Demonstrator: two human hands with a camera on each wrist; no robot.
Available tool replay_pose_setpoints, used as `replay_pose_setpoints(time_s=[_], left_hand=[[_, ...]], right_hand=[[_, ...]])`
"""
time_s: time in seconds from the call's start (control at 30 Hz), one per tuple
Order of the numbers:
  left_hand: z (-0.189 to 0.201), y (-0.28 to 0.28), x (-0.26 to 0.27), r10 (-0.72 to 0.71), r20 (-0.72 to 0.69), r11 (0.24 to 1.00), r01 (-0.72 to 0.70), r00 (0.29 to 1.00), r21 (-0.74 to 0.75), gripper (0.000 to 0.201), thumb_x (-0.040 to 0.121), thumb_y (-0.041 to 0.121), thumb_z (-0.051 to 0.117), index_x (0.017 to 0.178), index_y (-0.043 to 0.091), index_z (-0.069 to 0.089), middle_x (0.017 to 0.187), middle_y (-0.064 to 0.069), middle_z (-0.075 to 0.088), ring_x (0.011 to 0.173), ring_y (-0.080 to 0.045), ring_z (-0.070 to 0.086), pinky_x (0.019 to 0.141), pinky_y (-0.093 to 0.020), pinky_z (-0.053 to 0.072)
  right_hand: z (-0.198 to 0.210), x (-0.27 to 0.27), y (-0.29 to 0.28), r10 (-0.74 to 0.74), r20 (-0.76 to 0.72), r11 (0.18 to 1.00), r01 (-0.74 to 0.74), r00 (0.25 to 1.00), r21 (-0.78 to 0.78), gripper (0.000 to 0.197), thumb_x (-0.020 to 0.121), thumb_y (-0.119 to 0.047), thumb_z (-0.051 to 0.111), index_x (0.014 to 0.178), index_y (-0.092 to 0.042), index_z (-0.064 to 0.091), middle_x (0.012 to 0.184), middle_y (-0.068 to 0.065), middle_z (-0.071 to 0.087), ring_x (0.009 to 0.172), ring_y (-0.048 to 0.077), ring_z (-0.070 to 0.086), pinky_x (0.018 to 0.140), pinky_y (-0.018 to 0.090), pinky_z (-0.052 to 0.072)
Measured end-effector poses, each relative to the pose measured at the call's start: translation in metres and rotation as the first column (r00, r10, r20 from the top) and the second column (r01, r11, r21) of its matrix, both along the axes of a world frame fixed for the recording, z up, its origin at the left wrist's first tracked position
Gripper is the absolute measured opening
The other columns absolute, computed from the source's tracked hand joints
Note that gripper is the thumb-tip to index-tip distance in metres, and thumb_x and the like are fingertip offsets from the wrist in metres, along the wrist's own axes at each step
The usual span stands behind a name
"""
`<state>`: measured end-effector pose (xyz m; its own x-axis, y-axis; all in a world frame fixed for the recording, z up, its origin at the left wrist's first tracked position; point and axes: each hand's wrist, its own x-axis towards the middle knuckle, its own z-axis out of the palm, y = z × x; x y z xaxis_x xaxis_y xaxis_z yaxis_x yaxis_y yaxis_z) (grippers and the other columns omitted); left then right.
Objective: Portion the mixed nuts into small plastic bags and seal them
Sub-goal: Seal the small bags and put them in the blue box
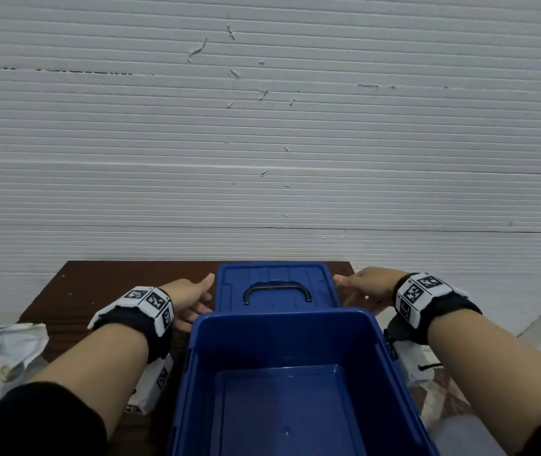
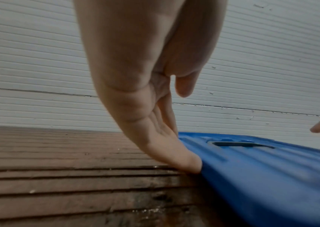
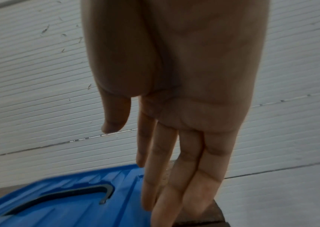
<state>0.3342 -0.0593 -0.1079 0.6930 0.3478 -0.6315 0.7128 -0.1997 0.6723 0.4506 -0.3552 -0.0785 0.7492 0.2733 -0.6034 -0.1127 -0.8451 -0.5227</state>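
Blue bin point(image 1: 282, 340) right under me, lid point(image 1: 275, 284) behind it, my left hand point(image 1: 193, 297) and right hand point(image 1: 364, 287) flat-fingered against its sides.

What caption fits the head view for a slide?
Both open hands, left and right, flank the blue lid behind the blue bin.

A bin point(image 1: 295, 373) fills the lower middle of the head view, standing on a table point(image 1: 98, 281) whose far edge meets a ribbed wall point(image 1: 262, 126) across the upper frame. Just behind the bin lies its lid point(image 1: 275, 284), flat on the table, a handle point(image 1: 277, 291) on top. The left hand point(image 1: 190, 297) sits at the lid's left edge, fingertips touching it; the right hand point(image 1: 364, 287) sits at the right edge – fingers straight. Bags point(image 1: 2, 353) lie at the lower left, and more bags point(image 1: 440, 390) at the lower right.
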Motion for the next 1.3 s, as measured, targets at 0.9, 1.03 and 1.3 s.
replay_pose_setpoints(time_s=[0.9,1.03,1.3], left_hand=[[0.105,-0.079,-0.143,-0.193,0.265,0.950,0.112,0.945,0.293,0.032,0.096,0.028,0.055,0.108,0.001,0.067,0.108,-0.016,0.066,0.091,-0.027,0.062,0.079,-0.033,0.051],[0.099,-0.101,-0.176,-0.288,0.270,0.917,0.184,0.919,0.353,0.033,0.096,0.031,0.057,0.108,0.004,0.070,0.104,-0.012,0.068,0.090,-0.022,0.061,0.069,-0.026,0.048],[0.084,-0.148,-0.226,-0.409,0.310,0.866,0.258,0.858,0.428,0.023,0.096,0.031,0.057,0.108,0.016,0.070,0.084,0.010,0.059,0.065,-0.004,0.049,0.051,-0.014,0.037]], right_hand=[[0.104,-0.194,-0.053,0.145,0.119,0.965,-0.167,0.982,0.203,0.029,0.099,-0.031,0.047,0.114,-0.012,0.063,0.097,0.007,0.072,0.072,0.019,0.067,0.066,0.027,0.051],[0.094,-0.241,-0.057,0.184,0.112,0.947,-0.207,0.976,0.247,0.026,0.097,-0.033,0.053,0.101,-0.012,0.067,0.086,0.005,0.073,0.069,0.016,0.066,0.063,0.025,0.049],[0.070,-0.305,-0.051,0.239,0.292,0.945,-0.290,0.926,0.149,0.023,0.093,-0.031,0.060,0.092,-0.010,0.069,0.073,-0.005,0.070,0.065,0.007,0.064,0.052,0.015,0.045]])
